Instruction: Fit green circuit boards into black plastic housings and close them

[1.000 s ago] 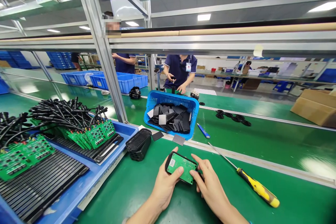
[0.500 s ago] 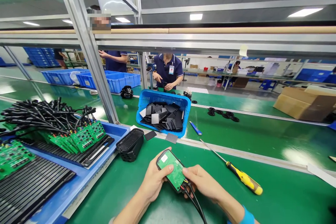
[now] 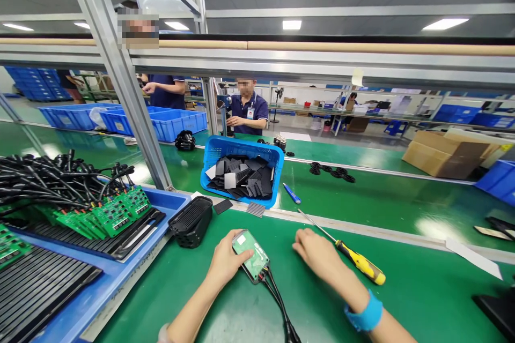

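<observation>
My left hand (image 3: 226,261) grips a black housing with a green circuit board (image 3: 250,255) set in it, held on the green bench; black cables (image 3: 280,301) run from it toward me. My right hand (image 3: 317,253) has come off the part and hovers to its right with fingers loosely curled and nothing in them, just left of the yellow-handled screwdriver (image 3: 359,263). A blue wristband (image 3: 363,313) sits on my right wrist.
A blue tray (image 3: 120,273) at left carries green boards with black cables (image 3: 68,179) and black finned plates. A black housing (image 3: 190,221) lies beside it. A blue basket (image 3: 242,171) of black parts stands ahead. People work across the line. Cardboard boxes (image 3: 444,154) sit far right.
My right hand let go of the board assembly and moved right toward the screwdriver. The left hand kept hold of the part. My view shifted to the right.
</observation>
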A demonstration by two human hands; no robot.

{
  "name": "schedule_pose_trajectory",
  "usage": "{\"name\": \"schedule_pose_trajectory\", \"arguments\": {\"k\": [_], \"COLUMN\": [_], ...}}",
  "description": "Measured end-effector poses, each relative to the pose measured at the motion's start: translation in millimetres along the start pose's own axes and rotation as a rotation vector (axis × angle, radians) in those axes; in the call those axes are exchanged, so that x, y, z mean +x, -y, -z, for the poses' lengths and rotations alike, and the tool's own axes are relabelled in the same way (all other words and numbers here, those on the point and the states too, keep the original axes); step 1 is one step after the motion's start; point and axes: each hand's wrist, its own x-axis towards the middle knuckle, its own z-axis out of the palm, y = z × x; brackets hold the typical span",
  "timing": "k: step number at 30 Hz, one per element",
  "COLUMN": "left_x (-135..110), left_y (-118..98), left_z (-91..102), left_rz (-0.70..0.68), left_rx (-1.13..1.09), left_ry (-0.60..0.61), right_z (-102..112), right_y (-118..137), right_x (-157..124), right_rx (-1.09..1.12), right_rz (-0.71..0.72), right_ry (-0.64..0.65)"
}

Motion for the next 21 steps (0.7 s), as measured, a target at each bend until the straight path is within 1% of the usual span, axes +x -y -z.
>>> {"name": "schedule_pose_trajectory", "arguments": {"k": [2, 3, 4, 5, 6, 8, 9, 11, 13, 14, 15, 16, 18, 20, 21], "left_x": [2.7, 3.2, 3.6, 3.9, 4.3, 5.6, 6.4, 7.9, 8.8, 9.0, 9.0, 8.9, 8.2, 7.4, 7.0], "left_y": [2.5, 2.7, 2.4, 2.1, 1.8, 2.2, 2.9, 4.9, 7.2, 8.2, 9.1, 9.8, 10.7, 10.6, 10.3], "left_z": [2.6, 3.4, 3.8, 3.8, 3.3, 1.9, 1.1, 0.0, -0.5, -0.6, -0.6, -0.5, -0.4, -0.3, -0.2], "left_rz": [0.027, 0.04, 0.051, 0.063, 0.077, 0.096, 0.103, 0.11, 0.107, 0.105, 0.1, 0.098, 0.087, 0.066, 0.058], "left_rx": [0.134, 0.181, 0.249, 0.328, 0.405, 0.526, 0.557, 0.565, 0.568, 0.568, 0.565, 0.561, 0.55, 0.537, 0.532], "left_ry": [-0.025, -0.039, -0.051, -0.052, -0.035, 0.04, 0.083, 0.137, 0.153, 0.154, 0.154, 0.155, 0.149, 0.136, 0.129], "right_z": [11.3, 13.8, 14.5, 13.8, 12.5, 11.9, 13.8, 23.7, 39.0, 46.6, 52.8, 56.6, 54.8, 40.3, 29.9], "right_y": [-30.3, -46.6, -62.4, -76.8, -88.9, -103.4, -104.9, -96.5, -74.3, -59.4, -42.9, -25.7, 7.3, 33.0, 41.8], "right_x": [0.9, 1.2, 1.4, 1.3, 1.0, -1.1, -3.0, -8.6, -15.5, -18.8, -21.5, -23.2, -22.2, -14.1, -7.9], "right_rx": [-0.117, -0.155, -0.175, -0.179, -0.185, -0.189, -0.181, -0.141, -0.016, 0.11, 0.284, 0.463, 0.77, 0.836, 0.828], "right_rz": [-0.205, -0.285, -0.335, -0.355, -0.354, -0.312, -0.27, -0.152, 0.008, 0.104, 0.18, 0.227, 0.265, 0.289, 0.313], "right_ry": [0.03, 0.067, 0.125, 0.2, 0.247, 0.274, 0.26, 0.2, 0.08, -0.014, -0.09, -0.143, -0.282, -0.474, -0.531]}}
